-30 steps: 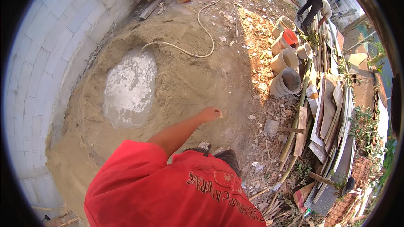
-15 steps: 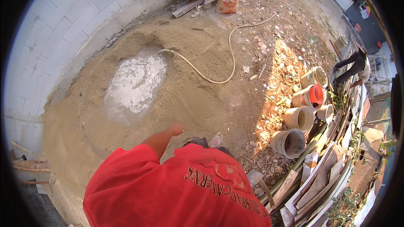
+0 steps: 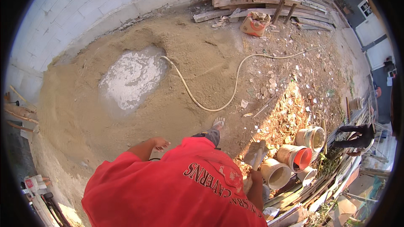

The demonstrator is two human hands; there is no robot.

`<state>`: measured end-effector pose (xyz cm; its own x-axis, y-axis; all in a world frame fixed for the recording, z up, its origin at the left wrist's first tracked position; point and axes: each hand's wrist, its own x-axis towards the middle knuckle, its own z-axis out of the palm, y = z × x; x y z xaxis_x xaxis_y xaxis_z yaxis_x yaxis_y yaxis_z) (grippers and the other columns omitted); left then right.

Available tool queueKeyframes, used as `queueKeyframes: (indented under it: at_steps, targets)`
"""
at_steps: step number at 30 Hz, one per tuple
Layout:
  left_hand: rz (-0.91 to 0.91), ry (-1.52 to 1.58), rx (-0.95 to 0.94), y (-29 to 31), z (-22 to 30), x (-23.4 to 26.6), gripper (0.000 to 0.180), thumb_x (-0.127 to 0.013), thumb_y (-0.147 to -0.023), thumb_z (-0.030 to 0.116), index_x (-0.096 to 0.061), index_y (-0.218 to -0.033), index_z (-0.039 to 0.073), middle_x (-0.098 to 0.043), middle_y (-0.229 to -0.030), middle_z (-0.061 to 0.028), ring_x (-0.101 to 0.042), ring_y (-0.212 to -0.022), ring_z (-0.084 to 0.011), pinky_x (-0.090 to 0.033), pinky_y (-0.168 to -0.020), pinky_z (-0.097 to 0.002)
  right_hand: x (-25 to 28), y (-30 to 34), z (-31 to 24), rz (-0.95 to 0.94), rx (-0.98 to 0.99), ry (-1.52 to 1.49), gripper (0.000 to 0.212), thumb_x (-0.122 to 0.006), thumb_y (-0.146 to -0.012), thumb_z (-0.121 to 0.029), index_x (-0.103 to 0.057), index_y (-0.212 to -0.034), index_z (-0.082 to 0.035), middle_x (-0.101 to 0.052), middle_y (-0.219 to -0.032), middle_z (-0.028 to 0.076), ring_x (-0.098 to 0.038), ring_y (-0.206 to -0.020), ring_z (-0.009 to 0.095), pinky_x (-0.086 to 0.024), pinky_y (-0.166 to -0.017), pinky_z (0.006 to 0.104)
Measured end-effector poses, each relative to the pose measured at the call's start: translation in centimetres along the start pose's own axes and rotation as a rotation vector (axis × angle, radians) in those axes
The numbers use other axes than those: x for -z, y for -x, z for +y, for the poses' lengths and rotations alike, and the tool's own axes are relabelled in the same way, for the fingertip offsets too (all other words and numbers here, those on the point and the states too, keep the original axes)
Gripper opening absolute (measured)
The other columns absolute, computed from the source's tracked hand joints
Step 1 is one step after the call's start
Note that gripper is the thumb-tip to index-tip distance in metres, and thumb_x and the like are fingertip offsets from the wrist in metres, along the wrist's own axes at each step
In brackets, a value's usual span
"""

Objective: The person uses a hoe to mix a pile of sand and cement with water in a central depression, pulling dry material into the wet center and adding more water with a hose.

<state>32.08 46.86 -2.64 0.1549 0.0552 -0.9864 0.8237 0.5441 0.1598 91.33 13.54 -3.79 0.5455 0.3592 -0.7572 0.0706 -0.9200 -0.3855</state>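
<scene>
My right hand is closed round a long wooden-handled tool with a broad greyish blade, held low at my right beside the buckets. Whether it is a shovel or a hoe I cannot tell. My left hand hangs in front of me with loosely spread fingers, holding nothing. Ahead to the left lies a heap of sand with a hollow full of pale, wet grey mix. A cream hose has its end at the hollow's right rim and curves away over the ground.
Several dirty buckets stand at my right, including one holding a red container. Beyond them are heaped poles and boards. A paper sack and stacked planks lie at the back, near a block wall. Another person is far right.
My right hand has come into view gripping the wooden-handled tool, which is now raised beside the buckets. My left hand has moved left and its fingers have loosened. The view has turned rightward.
</scene>
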Motion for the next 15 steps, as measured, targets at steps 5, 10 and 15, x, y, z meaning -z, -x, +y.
queueKeyframes:
  at_steps: [5,10,15]
  targets:
    - [-0.017,-0.595,-0.278,-7.4,19.8,1.5,0.058,-0.055,-0.091,0.057,-0.065,-0.123,0.009,-0.067,-0.115,-0.0143,-0.063,-0.090,-0.0229,-0.054,-0.072,-0.0430,8.1,1.7,-18.1,-0.053,-0.136,-0.151,0.032,-0.067,-0.088,-0.027,-0.063,-0.073,0.002,-0.065,-0.071,0.012,-0.061,-0.058,0.022,-0.046,-0.052,0.0405]
    - [0.225,-0.724,-0.651,-3.2,46.6,1.8,0.050,-0.060,-0.089,0.050,-0.072,-0.103,0.004,-0.069,-0.111,-0.0193,-0.064,-0.105,-0.0372,-0.049,-0.090,-0.0476,15.2,-6.4,-24.2,-0.106,-0.091,0.052,0.032,-0.067,-0.088,-0.027,-0.063,-0.073,0.002,-0.064,-0.070,0.012,-0.061,-0.057,0.022,-0.046,-0.052,0.0406]
    - [0.333,-0.215,-1.046,-1.6,58.8,-0.8,0.046,-0.061,-0.087,0.050,-0.070,-0.112,0.013,-0.068,-0.114,-0.0148,-0.064,-0.108,-0.0327,-0.050,-0.089,-0.0429,19.9,-17.6,-32.2,-0.235,0.005,0.259,0.032,-0.067,-0.088,-0.026,-0.063,-0.073,0.002,-0.064,-0.068,0.012,-0.061,-0.056,0.022,-0.046,-0.052,0.0407]
